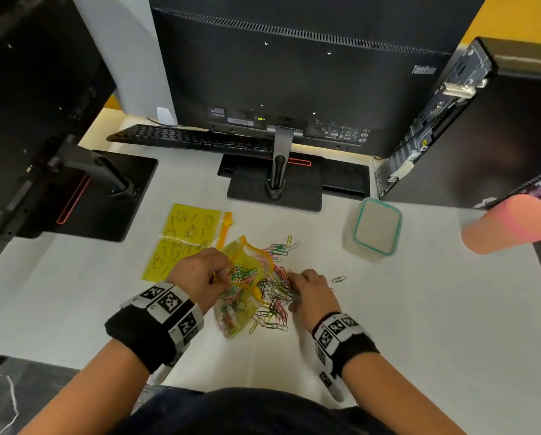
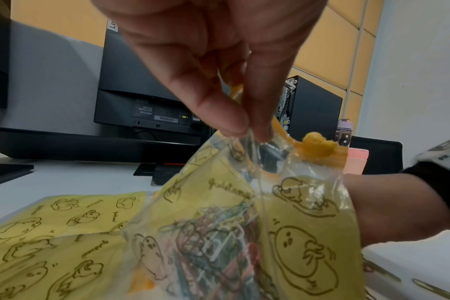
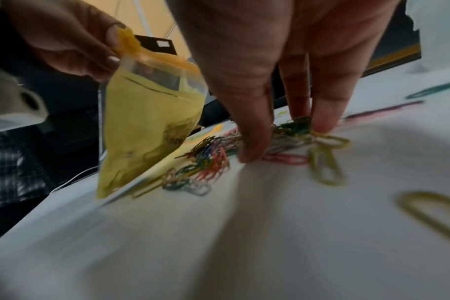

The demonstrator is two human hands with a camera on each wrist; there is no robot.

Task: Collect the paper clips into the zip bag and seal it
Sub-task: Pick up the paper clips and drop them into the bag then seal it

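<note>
zip bag [image 1: 242, 288] holding coloured clips, mouth gaping | left hand [image 1: 200, 274] pinching its rim | right hand [image 1: 313, 293] fingertips pressing paper clips [image 1: 275, 296], grasp unclear | lidded tub [image 1: 376, 229] contents hidden

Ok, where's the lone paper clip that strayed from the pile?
In the head view the stray paper clip lies alone on the white desk, just right of the right hand and nearer you than the lidded container.

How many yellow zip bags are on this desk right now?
2. One zip bag lies flat on the table, left of the clip pile. The other bag, partly filled with clips, is pinched at its rim by the left hand.
</note>
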